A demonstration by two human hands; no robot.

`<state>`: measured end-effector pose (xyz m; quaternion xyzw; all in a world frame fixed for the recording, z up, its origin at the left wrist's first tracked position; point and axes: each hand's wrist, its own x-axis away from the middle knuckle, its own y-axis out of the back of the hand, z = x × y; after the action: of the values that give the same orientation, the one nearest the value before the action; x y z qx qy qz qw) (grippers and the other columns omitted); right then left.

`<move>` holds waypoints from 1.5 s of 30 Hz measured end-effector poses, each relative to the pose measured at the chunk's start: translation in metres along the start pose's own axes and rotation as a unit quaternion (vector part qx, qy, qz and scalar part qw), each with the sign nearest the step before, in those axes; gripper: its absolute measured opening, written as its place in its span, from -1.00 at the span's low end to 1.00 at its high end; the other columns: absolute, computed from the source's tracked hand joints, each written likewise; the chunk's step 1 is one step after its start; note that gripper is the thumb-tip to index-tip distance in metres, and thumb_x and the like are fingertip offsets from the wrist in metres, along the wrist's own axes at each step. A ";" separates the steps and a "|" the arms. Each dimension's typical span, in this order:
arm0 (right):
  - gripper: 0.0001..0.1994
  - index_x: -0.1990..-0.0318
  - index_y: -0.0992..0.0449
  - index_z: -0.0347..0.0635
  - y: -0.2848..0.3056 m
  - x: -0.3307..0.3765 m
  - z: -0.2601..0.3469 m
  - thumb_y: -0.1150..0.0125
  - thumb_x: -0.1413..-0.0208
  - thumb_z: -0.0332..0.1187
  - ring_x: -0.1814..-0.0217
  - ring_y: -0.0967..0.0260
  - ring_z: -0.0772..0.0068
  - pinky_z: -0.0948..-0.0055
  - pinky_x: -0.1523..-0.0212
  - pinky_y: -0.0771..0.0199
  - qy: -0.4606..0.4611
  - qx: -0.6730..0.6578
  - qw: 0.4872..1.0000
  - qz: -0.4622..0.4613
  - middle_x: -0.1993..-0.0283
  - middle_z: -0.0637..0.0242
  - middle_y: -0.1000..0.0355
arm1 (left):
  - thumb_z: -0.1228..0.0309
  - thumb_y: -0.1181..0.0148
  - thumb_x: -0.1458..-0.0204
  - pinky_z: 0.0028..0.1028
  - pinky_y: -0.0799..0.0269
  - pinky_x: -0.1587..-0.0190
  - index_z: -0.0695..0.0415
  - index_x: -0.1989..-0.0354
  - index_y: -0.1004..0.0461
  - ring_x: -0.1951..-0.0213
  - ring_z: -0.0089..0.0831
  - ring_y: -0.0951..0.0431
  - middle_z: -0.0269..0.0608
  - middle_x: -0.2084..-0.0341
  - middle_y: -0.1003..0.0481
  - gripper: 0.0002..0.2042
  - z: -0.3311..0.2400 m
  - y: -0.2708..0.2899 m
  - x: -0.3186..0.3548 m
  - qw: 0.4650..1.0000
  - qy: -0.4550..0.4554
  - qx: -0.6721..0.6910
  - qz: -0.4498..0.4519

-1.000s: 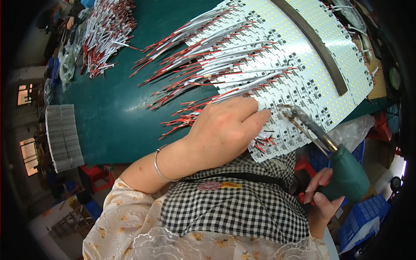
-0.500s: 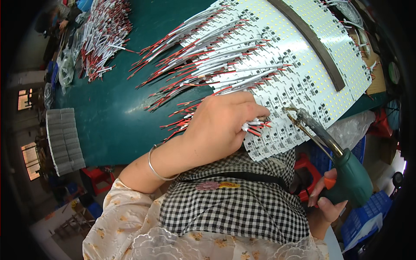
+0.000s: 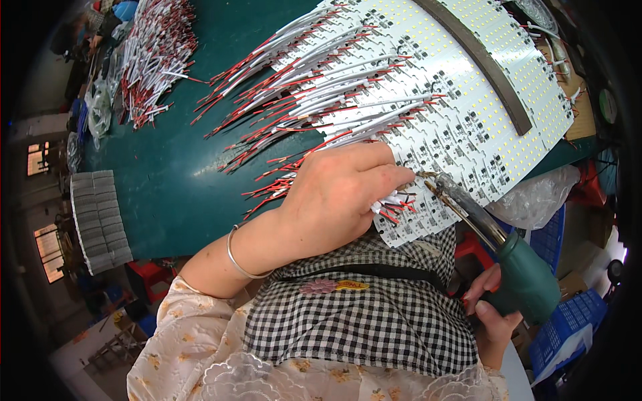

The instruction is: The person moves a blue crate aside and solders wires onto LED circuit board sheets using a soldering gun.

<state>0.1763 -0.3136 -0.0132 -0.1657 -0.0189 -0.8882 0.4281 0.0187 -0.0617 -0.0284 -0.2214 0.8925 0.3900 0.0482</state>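
Note:
My left hand [image 3: 348,194] is closed around a small bunch of white-sleeved wires [image 3: 394,206] with red and black ends, over the lower edge of the white circuit boards [image 3: 461,144]. Its index finger points at the tip of a soldering gun [image 3: 528,277] with a dark green body and metal tube. That tip is at the boards, close by the fingertip. My right hand [image 3: 491,304] grips the gun's handle at the lower right; the handle is partly hidden. Rows of red and white wires [image 3: 321,67] lie across the boards' left part, left of the tip.
A dark curved strip [image 3: 485,63] lies across the boards. On the green table [image 3: 174,180], a heap of wires [image 3: 157,60] is at the far left and a grey ribbed block [image 3: 100,220] at the left edge. Blue crates [image 3: 568,327] stand below right.
The soldering gun in my right hand has shifted left, bringing its tip near my left index finger. That finger has stretched out further, while the left hand keeps its wires.

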 end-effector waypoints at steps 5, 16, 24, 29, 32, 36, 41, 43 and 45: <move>-0.65 0.33 -0.25 -0.32 -0.001 0.002 0.001 -0.28 0.27 -0.42 0.63 -0.24 0.47 0.62 0.65 -0.29 -0.010 0.033 0.999 0.004 0.50 0.08 -0.35 | 0.73 -0.13 0.56 -0.41 -0.40 0.48 0.19 0.25 -0.50 0.47 -0.25 -0.49 -0.17 0.49 -0.45 -0.50 -0.002 -0.001 0.001 0.999 -0.023 -0.041 -0.013; -0.38 0.00 -0.13 -0.53 0.020 -0.008 0.002 -0.28 0.19 -0.37 0.75 -0.21 0.49 0.56 0.75 -0.30 0.087 -0.093 0.991 0.042 0.53 0.04 -0.37 | 0.68 -0.16 0.57 -0.40 -0.40 0.50 0.19 0.27 -0.49 0.49 -0.25 -0.48 -0.18 0.50 -0.44 -0.52 -0.004 -0.003 0.001 0.995 -0.053 -0.076 -0.030; -0.40 -0.02 -0.10 -0.53 0.026 -0.014 0.005 -0.23 0.15 -0.40 0.71 -0.25 0.48 0.55 0.72 -0.35 0.097 -0.116 0.986 0.076 0.49 0.03 -0.35 | 0.70 -0.15 0.34 -0.46 -0.39 0.42 0.22 0.27 -0.46 0.43 -0.30 -0.47 -0.18 0.46 -0.42 -0.66 -0.016 0.007 -0.003 1.000 0.006 -0.027 -0.015; -0.40 -0.02 -0.09 -0.54 0.027 -0.017 0.004 -0.23 0.15 -0.41 0.70 -0.25 0.48 0.55 0.72 -0.36 0.106 -0.127 0.983 0.079 0.49 0.03 -0.35 | 0.69 -0.11 0.19 -0.50 -0.39 0.38 0.23 0.29 -0.43 0.47 -0.33 -0.48 -0.17 0.48 -0.43 -0.77 -0.011 0.015 -0.006 0.995 0.064 0.040 -0.068; -0.40 -0.02 -0.10 -0.54 0.026 -0.019 0.002 -0.23 0.16 -0.42 0.71 -0.25 0.48 0.56 0.72 -0.35 0.108 -0.132 0.981 0.090 0.50 0.02 -0.36 | 0.69 -0.13 0.24 -0.48 -0.39 0.48 0.25 0.31 -0.40 0.52 -0.23 -0.50 -0.15 0.49 -0.44 -0.75 -0.010 0.008 -0.009 0.996 0.054 -0.056 -0.041; -0.39 -0.01 -0.10 -0.55 0.027 -0.019 0.000 -0.25 0.17 -0.40 0.73 -0.24 0.49 0.59 0.75 -0.33 0.109 -0.111 0.984 0.088 0.51 0.06 -0.34 | 0.68 -0.16 0.26 -0.46 -0.35 0.50 0.27 0.37 -0.37 0.52 -0.31 -0.48 -0.17 0.51 -0.42 -0.78 -0.010 0.002 -0.015 0.997 0.046 -0.043 -0.035; -0.39 0.00 -0.10 -0.55 0.029 -0.019 -0.001 -0.25 0.16 -0.38 0.74 -0.24 0.52 0.61 0.77 -0.34 0.102 -0.097 0.987 0.077 0.51 0.10 -0.33 | 0.63 -0.21 0.20 -0.54 -0.32 0.41 0.26 0.38 -0.37 0.47 -0.46 -0.43 -0.21 0.51 -0.42 -0.81 -0.010 0.005 -0.020 0.992 0.093 0.073 -0.038; -0.39 0.01 -0.11 -0.56 0.028 -0.019 -0.001 -0.25 0.17 -0.38 0.74 -0.25 0.52 0.61 0.76 -0.34 0.105 -0.100 0.987 0.070 0.51 0.10 -0.33 | 0.62 -0.22 0.18 -0.56 -0.31 0.38 0.26 0.38 -0.37 0.45 -0.50 -0.42 -0.22 0.52 -0.42 -0.82 -0.010 0.008 -0.020 0.986 0.124 0.110 -0.027; -0.39 0.01 -0.12 -0.55 0.027 -0.019 -0.001 -0.25 0.17 -0.38 0.74 -0.25 0.52 0.61 0.76 -0.34 0.098 -0.098 0.988 0.074 0.52 0.10 -0.33 | 0.62 -0.21 0.17 -0.59 -0.30 0.39 0.27 0.36 -0.38 0.43 -0.55 -0.42 -0.24 0.53 -0.44 -0.82 -0.009 0.011 -0.020 0.977 0.179 0.114 -0.007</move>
<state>0.2078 -0.3161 -0.0232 -0.1198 0.1230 -0.8637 0.4738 0.0327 -0.0548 -0.0097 -0.2870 0.9237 0.2391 -0.0850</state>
